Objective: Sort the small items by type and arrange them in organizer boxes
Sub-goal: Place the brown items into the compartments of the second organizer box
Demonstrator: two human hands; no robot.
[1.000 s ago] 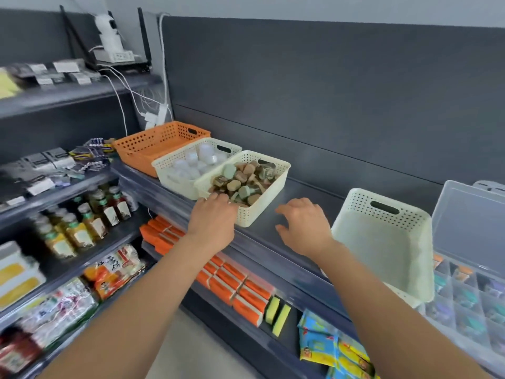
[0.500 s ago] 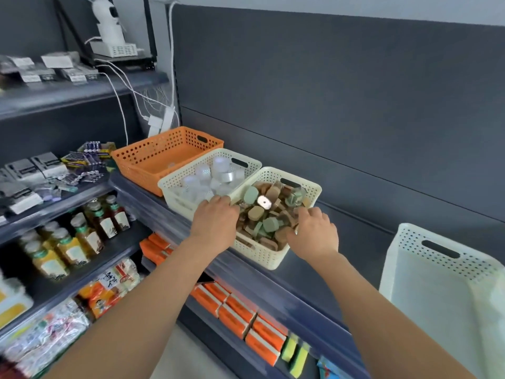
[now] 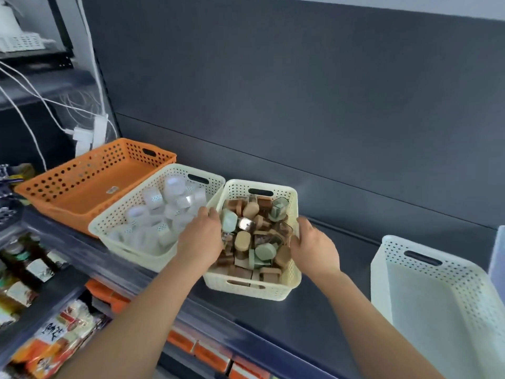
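A cream perforated basket point(image 3: 284, 289) stands on the dark shelf, filled with several small brown, tan and green capped containers point(image 3: 258, 236). My left hand point(image 3: 200, 239) grips its left rim. My right hand point(image 3: 314, 246) grips its right rim. To its left sits a second cream basket point(image 3: 109, 228) holding several small white containers point(image 3: 164, 212). Further left is an orange basket point(image 3: 46, 187) with only a small label on its floor.
An empty cream basket point(image 3: 393, 247) stands at the right on the shelf point(image 3: 328, 318). A dark back panel rises behind the baskets. Lower shelves at the left hold bottles point(image 3: 24, 263) and packaged snacks point(image 3: 54, 340). White cables hang at the upper left.
My right hand moved from the bare shelf onto the right rim of the basket of brown and green containers. Both hands now hold the basket, and the view shifted closer and leftward.
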